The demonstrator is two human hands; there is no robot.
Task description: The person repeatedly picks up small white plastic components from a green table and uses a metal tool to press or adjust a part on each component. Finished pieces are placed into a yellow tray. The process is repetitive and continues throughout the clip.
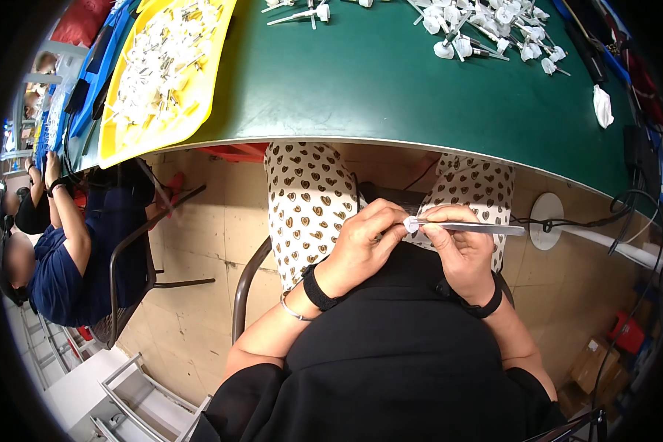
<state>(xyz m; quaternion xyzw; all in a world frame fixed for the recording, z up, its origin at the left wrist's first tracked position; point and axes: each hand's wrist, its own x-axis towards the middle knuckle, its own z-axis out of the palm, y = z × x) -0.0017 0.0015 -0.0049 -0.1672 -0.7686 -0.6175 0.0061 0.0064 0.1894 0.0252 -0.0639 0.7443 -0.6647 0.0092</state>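
- Firstly, over the lap, between black-clad body and desk, a small white piece is held, just in front of the patterned trousers.
- By the left hand, this piece is pinched between thumb and fingers; a dark band and a bangle are worn on that wrist.
- By the right hand, the metal tweezers are gripped, rather level, and their tip is brought to the piece; whether the tip is closed on it cannot be told.
- At the left, another person in dark blue is seated on a chair.
- Beyond the knees, the green desk is seen; on its right part a crumpled white item is laid.
- On the desk's left side, a yellow tray is filled with many small pale parts.
- Farther, white-capped pieces are heaped at the right, and a few others are scattered near the middle.
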